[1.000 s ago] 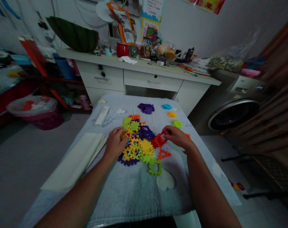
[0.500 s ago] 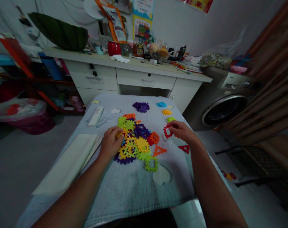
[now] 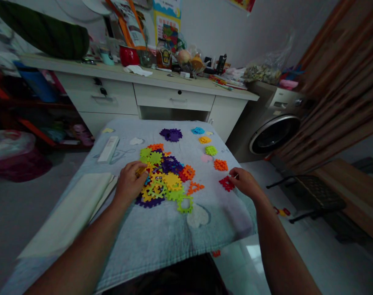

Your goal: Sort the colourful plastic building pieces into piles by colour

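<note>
My left hand (image 3: 129, 182) rests at the left edge of a mixed heap of toothed plastic building pieces (image 3: 171, 181), its thumb and fingers closed on a yellow toothed piece (image 3: 141, 171). My right hand (image 3: 244, 182) is at the table's right side, fingertips pinched at the edge of a red toothed piece (image 3: 227, 183). That piece lies on or right at another red one; the overlap is hard to make out. Behind it, small single-colour groups form a row: orange (image 3: 220, 165), lime green (image 3: 211, 150), yellow (image 3: 204, 140) and blue (image 3: 197, 130). Purple gears (image 3: 171, 135) lie at the far middle.
A blue-grey cloth (image 3: 161, 241) covers the table. On its left lie a long white box (image 3: 109, 149) and a folded cream cloth (image 3: 66, 213). Beyond stand a cluttered white cabinet (image 3: 174, 96) and a washing machine (image 3: 266, 123). A black-framed chair (image 3: 315, 194) is at right.
My right hand has brought the red square frame down and toward me, onto the red triangle's spot. My left hand stays at the heap. The whole view has shifted to the right.
</note>
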Demonstrator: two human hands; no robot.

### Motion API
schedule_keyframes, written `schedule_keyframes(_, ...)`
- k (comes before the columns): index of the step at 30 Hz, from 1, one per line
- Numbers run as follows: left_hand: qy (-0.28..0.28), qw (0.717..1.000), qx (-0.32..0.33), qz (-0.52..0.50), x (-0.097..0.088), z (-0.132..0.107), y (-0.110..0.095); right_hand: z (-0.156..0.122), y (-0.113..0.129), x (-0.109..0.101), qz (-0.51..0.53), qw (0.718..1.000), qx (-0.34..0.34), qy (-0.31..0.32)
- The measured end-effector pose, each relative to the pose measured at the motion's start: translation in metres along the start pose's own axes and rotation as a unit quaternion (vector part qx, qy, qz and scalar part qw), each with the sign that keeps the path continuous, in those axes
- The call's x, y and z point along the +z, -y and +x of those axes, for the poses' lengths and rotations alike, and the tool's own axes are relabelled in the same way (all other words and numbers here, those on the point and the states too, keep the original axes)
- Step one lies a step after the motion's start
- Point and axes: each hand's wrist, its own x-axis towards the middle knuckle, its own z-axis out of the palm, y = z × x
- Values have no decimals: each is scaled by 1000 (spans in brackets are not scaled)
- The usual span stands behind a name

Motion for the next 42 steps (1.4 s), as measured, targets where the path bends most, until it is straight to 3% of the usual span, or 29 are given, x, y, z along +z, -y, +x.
schedule_keyframes(3,2,1000,-3,1,-1,0,0,-5,1,7,-14,1000,-25,-9)
schedule_keyframes(6,1,1000,-5,1,-1,0,-1,-8,3,15,-44,998,-50,20)
schedule_keyframes(14,-2,1000,-2,-2,0,-1,-2,-4,10,17,-85,996,-29,14)
schedule_keyframes(20,2,1000,1,-3,-1,0,-2,17,72,21,-2,989,-149,25)
schedule_keyframes(23,5,1000,-5,-3,-1,0,-2,33,106,34,14,979,-193,66)
schedule_keyframes(26,2,1000,-7,-5,-1,0,-3,47,123,50,4,975,-206,84)
schedule_keyframes(31,-2,1000,-10,-3,-1,-1,-5,53,118,68,31,978,-187,88)
schedule_keyframes(36,0,1000,-6,-4,-1,-1,-5,49,109,65,70,982,-173,41)
schedule_keyframes(42,0,1000,-2,-3,0,-1,-2,46,110,61,89,975,-194,67)
